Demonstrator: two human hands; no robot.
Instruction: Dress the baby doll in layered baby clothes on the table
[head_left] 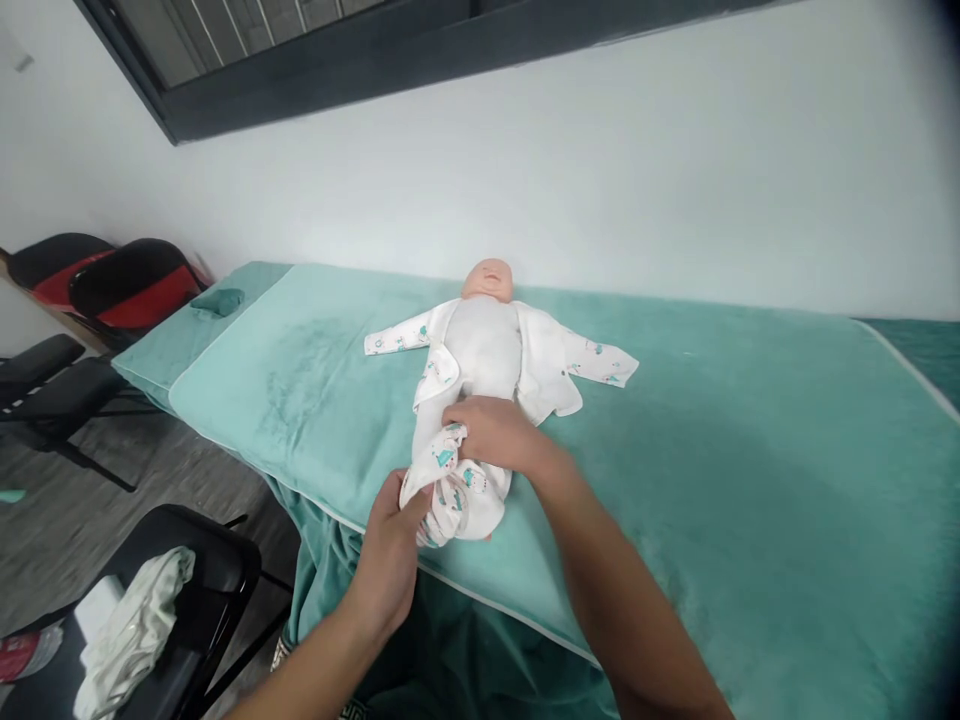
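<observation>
A baby doll [484,345] lies on its back on a teal padded table [712,450], head toward the wall. An open white printed jacket [551,362] spreads to both sides of its grey torso. White printed trousers [454,495] are bunched around its legs near the table's front edge. My left hand [394,545] is closed on the bunched trouser fabric at the lower left. My right hand [491,435] rests over the doll's hips, fingers curled on the trouser waistband.
A black chair [202,570] at lower left carries crumpled pale cloth [131,630]. Black and red chairs [127,285] stand at far left by the wall. A small teal cloth [217,300] lies on the table's far left corner.
</observation>
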